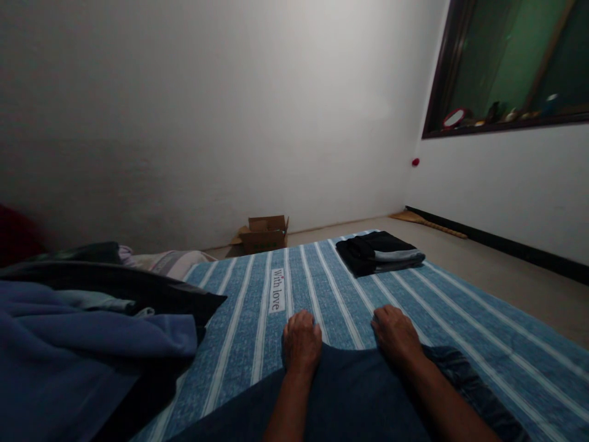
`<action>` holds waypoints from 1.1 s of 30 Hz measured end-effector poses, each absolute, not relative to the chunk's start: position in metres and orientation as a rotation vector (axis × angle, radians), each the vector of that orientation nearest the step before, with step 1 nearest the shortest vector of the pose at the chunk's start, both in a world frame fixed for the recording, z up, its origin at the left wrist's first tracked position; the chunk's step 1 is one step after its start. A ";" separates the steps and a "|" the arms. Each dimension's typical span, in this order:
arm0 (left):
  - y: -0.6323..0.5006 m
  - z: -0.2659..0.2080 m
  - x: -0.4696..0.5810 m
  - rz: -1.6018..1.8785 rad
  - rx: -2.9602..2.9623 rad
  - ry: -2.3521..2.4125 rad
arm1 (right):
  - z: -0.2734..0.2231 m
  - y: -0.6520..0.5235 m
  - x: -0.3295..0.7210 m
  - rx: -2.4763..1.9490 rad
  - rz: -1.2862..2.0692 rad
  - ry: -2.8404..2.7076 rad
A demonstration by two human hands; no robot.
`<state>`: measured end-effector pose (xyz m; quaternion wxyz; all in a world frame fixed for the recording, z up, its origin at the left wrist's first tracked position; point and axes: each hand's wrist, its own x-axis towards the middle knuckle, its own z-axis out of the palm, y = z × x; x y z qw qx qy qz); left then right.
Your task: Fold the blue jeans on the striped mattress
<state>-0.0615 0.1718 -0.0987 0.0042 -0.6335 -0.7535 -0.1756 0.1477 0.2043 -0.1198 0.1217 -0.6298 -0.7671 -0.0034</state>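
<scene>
On the bed (414, 294), striped blue-and-white sheet, both hands sit at the top edge of a dark blue garment (350, 393) spread flat in front of the person. Left hand (301, 341) palm down, fingers curled over the garment's edge, tips touching the sheet; not clearly gripping, more pressing. Right hand (396, 334) same pose, palm down, fingers bent at the edge, knuckles up. Hands apart, one at each side of the edge. Denim-looking fabric shows under the right forearm at the garment's right side.

A "With love" label (277, 290) is printed on the sheet just beyond the left hand. Further up the bed, toward the far right corner, a folded stack of dark clothes (378, 252) with a grey layer showing. To the left, a loose pile of clothes (92, 319), blue fleece-like piece on top of black ones. Cardboard box (264, 232), flaps open, on the floor against the far wall. Window ledge (506, 120) at upper right holds small items, too dim to tell.
</scene>
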 end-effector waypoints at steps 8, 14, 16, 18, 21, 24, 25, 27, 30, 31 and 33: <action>0.173 -0.100 -0.062 -0.566 -1.984 -2.345 | -0.122 0.205 0.149 -1.835 -0.017 -2.234; 0.173 -0.100 -0.062 -0.573 -1.983 -2.345 | -0.121 0.204 0.148 -1.831 -0.020 -2.236; 0.174 -0.100 -0.062 -0.571 -1.981 -2.348 | -0.120 0.203 0.148 -1.829 -0.025 -2.234; 0.174 -0.100 -0.062 -0.573 -1.985 -2.344 | -0.120 0.203 0.148 -1.830 -0.026 -2.236; 0.173 -0.101 -0.062 -0.577 -1.987 -2.335 | -0.120 0.204 0.149 -1.831 -0.019 -2.243; 0.173 -0.101 -0.062 -0.577 -1.994 -2.325 | -0.121 0.205 0.150 -1.831 -0.022 -2.247; 0.173 -0.101 -0.062 -0.576 -1.998 -2.322 | -0.122 0.205 0.150 -1.831 -0.024 -2.248; 0.173 -0.102 -0.062 -0.574 -2.001 -2.322 | -0.122 0.205 0.150 -1.834 -0.029 -2.248; 0.174 -0.102 -0.061 -0.572 -1.993 -2.331 | -0.121 0.204 0.150 -1.835 -0.042 -2.243; 0.174 -0.102 -0.061 -0.572 -1.992 -2.331 | -0.121 0.204 0.149 -1.833 -0.049 -2.240; 0.175 -0.101 -0.061 -0.574 -1.993 -2.329 | -0.119 0.202 0.149 -1.830 -0.063 -2.233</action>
